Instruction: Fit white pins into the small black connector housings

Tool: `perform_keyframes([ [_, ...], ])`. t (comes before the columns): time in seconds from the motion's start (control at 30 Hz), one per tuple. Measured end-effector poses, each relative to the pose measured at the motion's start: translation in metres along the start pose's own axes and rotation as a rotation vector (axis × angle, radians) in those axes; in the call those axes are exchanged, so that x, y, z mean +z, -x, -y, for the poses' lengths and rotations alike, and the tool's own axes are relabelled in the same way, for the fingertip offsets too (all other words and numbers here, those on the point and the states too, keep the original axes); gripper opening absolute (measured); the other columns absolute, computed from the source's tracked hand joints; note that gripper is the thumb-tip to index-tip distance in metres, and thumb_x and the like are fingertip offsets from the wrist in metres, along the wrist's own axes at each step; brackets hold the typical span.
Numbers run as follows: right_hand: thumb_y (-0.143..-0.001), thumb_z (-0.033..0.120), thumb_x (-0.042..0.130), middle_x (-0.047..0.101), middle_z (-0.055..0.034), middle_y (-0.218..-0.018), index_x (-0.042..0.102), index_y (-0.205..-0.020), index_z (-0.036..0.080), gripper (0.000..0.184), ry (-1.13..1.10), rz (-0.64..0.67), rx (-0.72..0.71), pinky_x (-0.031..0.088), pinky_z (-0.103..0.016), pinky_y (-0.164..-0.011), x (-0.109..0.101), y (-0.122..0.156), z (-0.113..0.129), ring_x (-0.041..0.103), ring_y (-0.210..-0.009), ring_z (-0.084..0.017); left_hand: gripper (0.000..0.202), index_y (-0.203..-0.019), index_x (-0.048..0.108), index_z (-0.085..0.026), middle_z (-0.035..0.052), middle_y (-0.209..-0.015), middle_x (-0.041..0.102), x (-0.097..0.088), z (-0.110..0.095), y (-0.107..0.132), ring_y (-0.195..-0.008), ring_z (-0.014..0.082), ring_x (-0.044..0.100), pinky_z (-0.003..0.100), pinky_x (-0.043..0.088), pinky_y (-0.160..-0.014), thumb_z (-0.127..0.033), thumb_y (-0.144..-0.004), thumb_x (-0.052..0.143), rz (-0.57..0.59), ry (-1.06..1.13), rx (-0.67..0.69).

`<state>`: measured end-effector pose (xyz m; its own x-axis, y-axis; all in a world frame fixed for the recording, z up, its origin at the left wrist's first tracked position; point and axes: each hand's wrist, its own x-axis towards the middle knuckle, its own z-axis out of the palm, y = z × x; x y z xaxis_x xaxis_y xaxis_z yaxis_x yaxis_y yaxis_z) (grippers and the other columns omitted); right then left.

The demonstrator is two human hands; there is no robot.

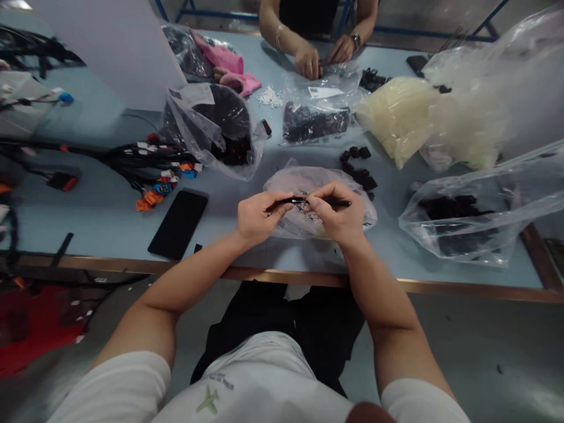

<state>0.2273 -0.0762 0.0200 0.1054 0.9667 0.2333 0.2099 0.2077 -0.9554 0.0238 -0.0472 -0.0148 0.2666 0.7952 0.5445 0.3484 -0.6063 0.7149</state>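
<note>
My left hand (257, 216) and my right hand (337, 212) meet above a clear plastic bag (286, 179) of small parts near the table's front edge. Both are closed in a pinch on a thin black rod-like piece (296, 201) held level between them; its right end sticks out past my right fingers. Loose black connectors (359, 167) lie just beyond my right hand.
A black phone (178, 223) lies left of my hands, next to a bundle of wires with coloured plugs (154, 170). Several plastic bags stand around: black parts (467, 223) right, pale ties (400, 117) far right. Another person's hands (324, 56) work across the light-blue table (101, 211).
</note>
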Motion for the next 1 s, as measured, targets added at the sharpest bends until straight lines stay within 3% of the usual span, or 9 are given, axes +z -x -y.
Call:
perform_keyframes([
  [0.67, -0.083, 0.036, 0.078, 0.074, 0.0009, -0.069, 0.07, -0.076, 0.023, 0.017, 0.006, 0.046, 0.038, 0.053, -0.03, -0.059, -0.0006, -0.0007, -0.001, 0.067, -0.064, -0.015, 0.026, -0.111, 0.086, -0.029, 0.0025, -0.102, 0.087, 0.0, -0.0064, 0.0007, -0.088, 0.0187, 0.083, 0.028, 0.065, -0.082, -0.05, -0.101, 0.075, 0.038, 0.06, -0.106],
  [1.0, -0.08, 0.03, 0.075, 0.07, 0.0024, -0.066, 0.068, -0.072, 0.025, 0.012, 0.042, 0.031, 0.01, 0.049, -0.03, -0.056, -0.0005, -0.0034, -0.004, 0.062, -0.06, -0.014, 0.02, -0.111, 0.086, -0.029, 0.0012, -0.1, 0.087, 0.0024, -0.0071, 0.0005, -0.085, 0.0178, 0.082, 0.027, 0.063, -0.078, -0.043, -0.099, 0.078, 0.041, 0.036, -0.108],
])
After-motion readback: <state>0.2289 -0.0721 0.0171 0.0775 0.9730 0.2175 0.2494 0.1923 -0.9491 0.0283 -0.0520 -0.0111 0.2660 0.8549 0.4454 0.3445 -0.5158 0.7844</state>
